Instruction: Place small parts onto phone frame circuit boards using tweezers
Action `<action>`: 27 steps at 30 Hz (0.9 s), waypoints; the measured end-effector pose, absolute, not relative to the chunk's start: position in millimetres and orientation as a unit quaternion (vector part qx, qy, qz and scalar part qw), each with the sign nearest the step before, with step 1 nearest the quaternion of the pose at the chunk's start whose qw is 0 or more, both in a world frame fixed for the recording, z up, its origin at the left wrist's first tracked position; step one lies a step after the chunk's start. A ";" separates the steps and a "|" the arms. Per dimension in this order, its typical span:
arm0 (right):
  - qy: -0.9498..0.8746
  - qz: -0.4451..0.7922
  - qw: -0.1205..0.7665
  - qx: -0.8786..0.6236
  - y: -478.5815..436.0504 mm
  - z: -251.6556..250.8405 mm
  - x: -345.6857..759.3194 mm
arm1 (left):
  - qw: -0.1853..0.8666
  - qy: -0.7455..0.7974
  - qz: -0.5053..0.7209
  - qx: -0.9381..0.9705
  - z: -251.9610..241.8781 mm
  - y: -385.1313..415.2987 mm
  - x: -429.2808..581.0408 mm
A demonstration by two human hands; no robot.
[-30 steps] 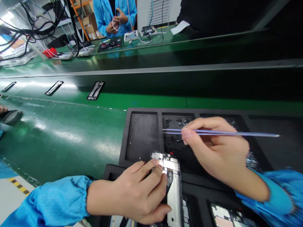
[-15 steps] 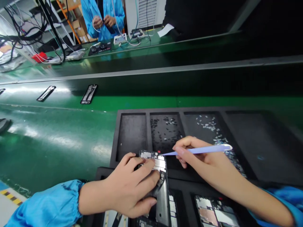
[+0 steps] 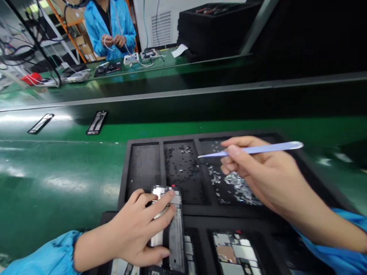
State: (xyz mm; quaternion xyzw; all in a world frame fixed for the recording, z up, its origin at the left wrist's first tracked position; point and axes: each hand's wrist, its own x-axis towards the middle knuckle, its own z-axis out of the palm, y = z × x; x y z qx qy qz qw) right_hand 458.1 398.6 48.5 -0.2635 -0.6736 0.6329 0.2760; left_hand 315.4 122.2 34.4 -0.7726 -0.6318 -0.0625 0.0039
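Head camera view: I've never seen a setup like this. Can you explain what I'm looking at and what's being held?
This picture comes from a camera worn on a person's head, looking forward and down, so no machine is involved: those are the person's own bare hands. The left hand lies spread over a phone frame in a black foam tray. The right hand holds slim light-blue tweezers over a tray compartment scattered with tiny silver parts. Another open phone sits nearby in the tray. Beyond lies a green conveyor belt carrying more black phone frames. Across the line, a co-worker in a blue smock handles a white cable.
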 end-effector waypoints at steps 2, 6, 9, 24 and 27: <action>-0.724 0.565 0.285 -0.274 416.6 56.9 472.0 | 0.015 -0.626 -0.052 -0.778 35.0 122.7 313.6; -0.804 0.505 0.202 -0.242 424.2 59.3 493.4 | 0.043 -0.609 -0.034 -0.791 35.4 123.6 311.3; -0.833 0.486 0.180 -0.194 413.4 50.6 495.8 | 0.054 -0.585 -0.020 -0.809 36.6 123.6 310.7; -0.871 0.482 0.070 -0.060 406.7 33.0 476.3 | -0.010 -0.625 -0.031 -0.780 41.1 126.6 312.0; -0.878 0.449 0.135 -0.090 402.7 28.7 475.4 | -0.016 -0.622 -0.021 -0.782 40.4 124.5 311.3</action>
